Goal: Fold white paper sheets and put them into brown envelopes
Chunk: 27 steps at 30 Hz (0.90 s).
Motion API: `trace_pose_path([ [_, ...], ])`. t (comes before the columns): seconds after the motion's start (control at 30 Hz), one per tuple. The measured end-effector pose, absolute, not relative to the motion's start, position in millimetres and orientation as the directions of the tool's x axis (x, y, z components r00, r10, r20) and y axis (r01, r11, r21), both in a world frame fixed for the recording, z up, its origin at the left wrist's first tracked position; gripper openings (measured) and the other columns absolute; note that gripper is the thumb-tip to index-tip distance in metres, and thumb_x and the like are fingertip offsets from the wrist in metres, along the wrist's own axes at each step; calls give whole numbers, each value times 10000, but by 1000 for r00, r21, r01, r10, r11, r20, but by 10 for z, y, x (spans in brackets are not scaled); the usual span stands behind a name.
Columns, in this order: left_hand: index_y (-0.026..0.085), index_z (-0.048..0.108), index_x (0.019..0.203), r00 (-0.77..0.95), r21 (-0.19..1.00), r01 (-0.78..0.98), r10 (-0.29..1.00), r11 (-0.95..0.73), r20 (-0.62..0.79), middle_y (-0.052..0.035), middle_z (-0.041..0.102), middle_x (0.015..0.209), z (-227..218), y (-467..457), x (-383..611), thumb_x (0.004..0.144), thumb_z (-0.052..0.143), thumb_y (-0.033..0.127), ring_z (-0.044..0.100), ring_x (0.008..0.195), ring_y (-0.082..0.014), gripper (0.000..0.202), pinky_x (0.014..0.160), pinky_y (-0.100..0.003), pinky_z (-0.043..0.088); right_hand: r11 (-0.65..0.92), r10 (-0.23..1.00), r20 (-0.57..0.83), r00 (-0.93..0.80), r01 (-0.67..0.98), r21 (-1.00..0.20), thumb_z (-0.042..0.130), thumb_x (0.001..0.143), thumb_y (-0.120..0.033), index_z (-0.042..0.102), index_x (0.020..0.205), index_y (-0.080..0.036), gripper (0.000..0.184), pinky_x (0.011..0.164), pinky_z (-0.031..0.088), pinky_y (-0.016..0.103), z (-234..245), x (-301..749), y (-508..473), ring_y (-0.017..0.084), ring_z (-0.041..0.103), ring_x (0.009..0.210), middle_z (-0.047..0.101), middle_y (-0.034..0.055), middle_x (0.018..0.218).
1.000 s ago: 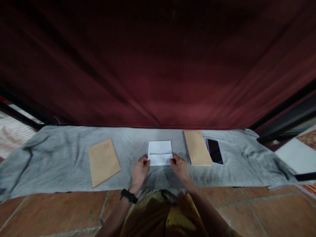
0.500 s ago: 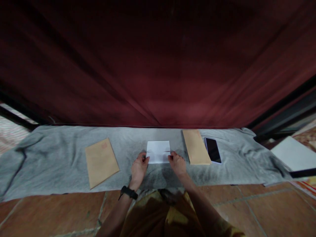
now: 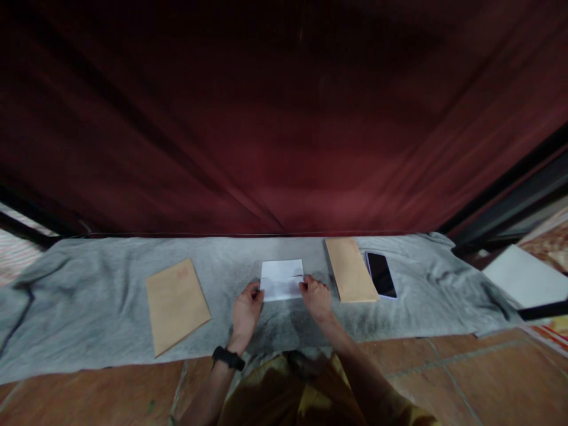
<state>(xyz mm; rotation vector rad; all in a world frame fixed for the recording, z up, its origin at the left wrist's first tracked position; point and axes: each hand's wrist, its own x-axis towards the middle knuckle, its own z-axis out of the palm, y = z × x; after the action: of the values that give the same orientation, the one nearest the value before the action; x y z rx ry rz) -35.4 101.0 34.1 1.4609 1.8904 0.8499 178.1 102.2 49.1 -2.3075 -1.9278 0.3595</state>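
A folded sheet of white paper (image 3: 281, 269) lies in front of me on a grey cloth, its nearer part forming a flap with an edge running across the middle. My left hand (image 3: 247, 309) pinches the left side of the paper between thumb and fingers; a black band is on that wrist. On the opposite side, my right hand (image 3: 318, 299) grips the paper's right edge in the same way. To the right of that hand is a stack of brown envelopes (image 3: 349, 269). Farther left lies another brown envelope pile (image 3: 178, 305), set at an angle.
A phone (image 3: 381, 275) with a dark screen lies against the right-hand envelopes. The grey cloth (image 3: 110, 296) covers the long surface, with a dark red curtain (image 3: 284, 148) behind it. At far right is a white flat object (image 3: 526, 275). Tiled floor (image 3: 110, 393) shows below.
The view has shifted slightly, so the cloth and objects sit a little lower in it. Both hands keep hold of the paper's sides, and its near flap looks more shaded.
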Motion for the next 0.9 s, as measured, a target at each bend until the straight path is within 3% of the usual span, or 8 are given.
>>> trace_pose_path([
  [0.33,187,686,1101,-178,859,483,980,168,-92,8,697,718,278,1064,-403,856,616,397,676,673,-185,331,613,-281,504,-180,982,-95,163,957,-225,507,1031,-363,685,1076,-231,226,776,518,277,490,1801,1143,213,761,900,784,84,945],
  [0.63,198,690,1062,-209,843,504,973,189,-93,9,712,741,197,1178,-385,809,653,261,689,704,-178,263,662,-271,511,-163,986,-76,151,965,-206,488,1042,-338,666,1132,-199,243,947,471,370,465,1776,1237,241,750,945,779,126,985],
  [0.9,186,697,1097,-246,800,569,968,191,-57,-22,722,801,223,1250,-370,831,680,254,690,746,-187,275,715,-285,504,-166,985,-86,151,967,-196,478,1047,-344,654,1162,-195,258,960,448,381,467,1787,1336,250,745,977,773,134,1009],
])
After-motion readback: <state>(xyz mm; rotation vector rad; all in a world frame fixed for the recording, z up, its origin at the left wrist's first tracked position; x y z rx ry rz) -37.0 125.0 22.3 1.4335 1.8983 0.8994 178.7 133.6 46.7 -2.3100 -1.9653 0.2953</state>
